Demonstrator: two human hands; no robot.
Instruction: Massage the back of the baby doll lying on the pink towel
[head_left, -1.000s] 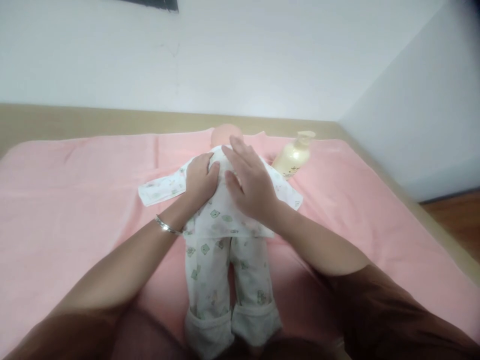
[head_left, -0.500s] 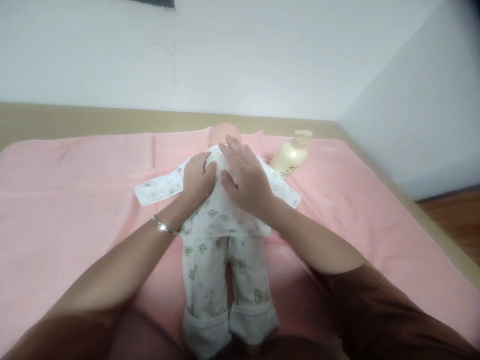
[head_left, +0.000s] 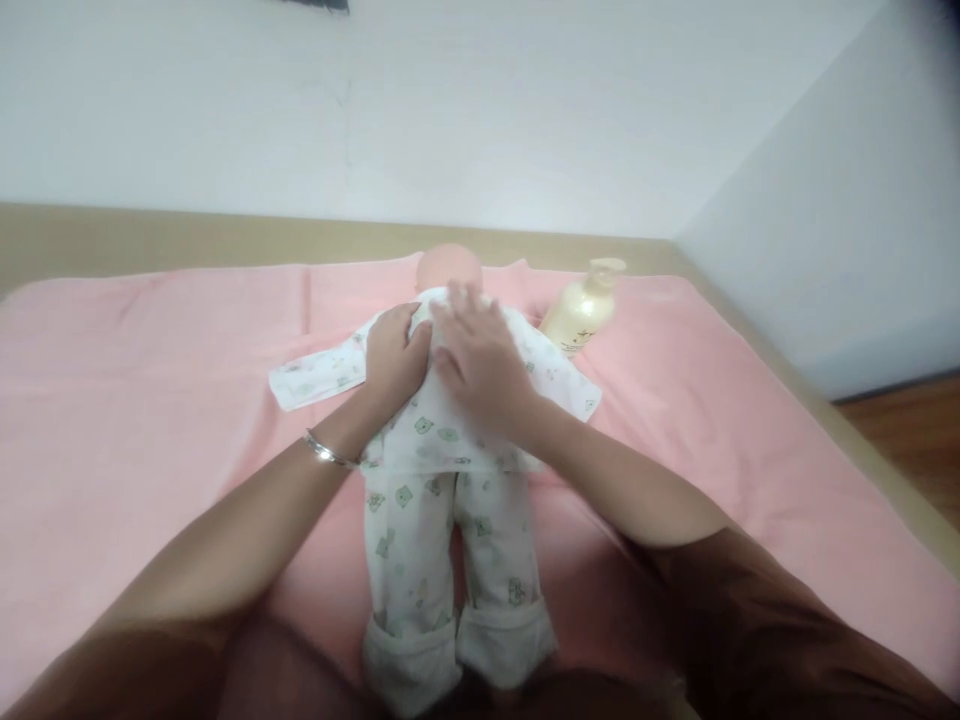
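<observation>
A baby doll (head_left: 448, 268) in a white pyjama top (head_left: 442, 430) and trousers (head_left: 412, 540) with green prints lies stretched out, head away from me; its face does not show. My left hand (head_left: 397, 350) grips the doll's upper body on the left, thumb on the top and fingers over the shoulder side. Over the right part of the upper body is my right hand (head_left: 484, 360), flat with fingers spread and blurred by motion. Whether its palm touches the cloth, I cannot tell.
Pink cloth (head_left: 150, 400) covers the table under the doll. Close to the doll's right sleeve, a pale yellow pump bottle (head_left: 583, 310) leans at a tilt. A white wall (head_left: 487, 120) rises behind the table's wooden far edge (head_left: 225, 235).
My right hand has shifted slightly to the left and down over the doll's upper body. My left hand and the doll have stayed in place.
</observation>
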